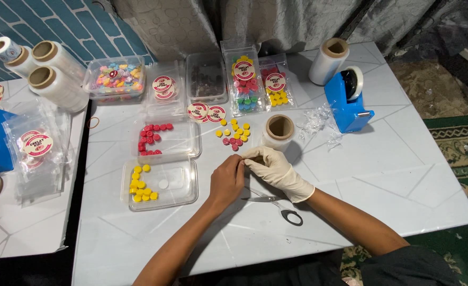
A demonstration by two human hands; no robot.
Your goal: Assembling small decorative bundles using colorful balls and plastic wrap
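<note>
Fingertips (243, 161) of both my hands meet at one spot, pinched together on something too small for me to make out. My left hand (226, 180) is bare, its fingers curled and closed at the tips; my right hand (276, 170) wears a white glove and its fingers close against the left ones from the other side.

Just beyond my fingers lies a loose cluster of yellow and pink candies (233, 134) on the white table (393, 175), and beside that, past my gloved fingers, stands a roll of clear film (279, 130) on end. Nearer to me than my fingers, under my right wrist, a pair of scissors (276, 205) lies flat on the table.

To the left of my fingers sit two clear plastic containers: the closer one holds yellow candies (141, 185), the one beyond it red candies (152, 139). Farther out from my fingers, along the back of the table, are a tub of mixed coloured sweets (115, 76), an open clear box with dark pieces (206, 79), and two filled clear pouches (255, 79) with round labels. Off to the far right of my fingers stands a blue tape dispenser (348, 100), with another film roll (329, 60) behind it. Crumpled bits of clear plastic (318, 123) lie between the dispenser and my fingers.
</note>
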